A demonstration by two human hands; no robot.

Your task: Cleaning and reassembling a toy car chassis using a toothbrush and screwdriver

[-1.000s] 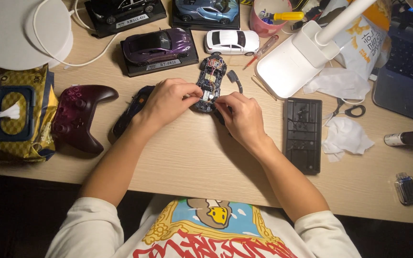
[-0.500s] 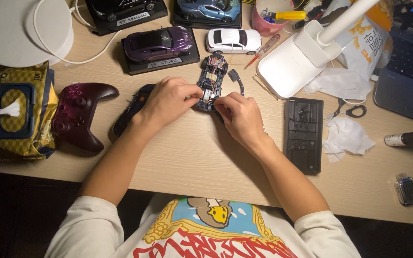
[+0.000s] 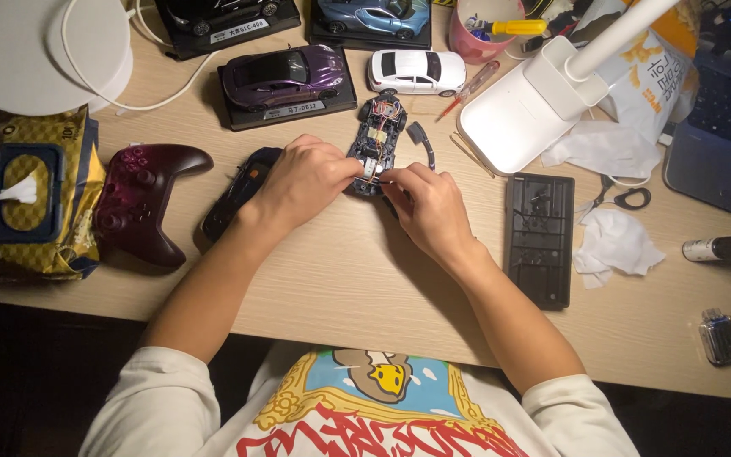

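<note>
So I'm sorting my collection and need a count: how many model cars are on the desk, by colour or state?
Purple car on a stand: 1
White car: 1
Black car on a stand: 1
Blue car on a stand: 1
Stripped car chassis, touched by the left hand and right hand: 1
Total: 5

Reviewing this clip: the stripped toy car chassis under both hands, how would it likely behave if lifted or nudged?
The chassis is small and open-framed, so probably light. Thin wires and small parts sit exposed on top, so it looks fragile to pinch there. It seems to have wheels, so a nudge might roll it; the left hand and right hand steady its near end.
</note>
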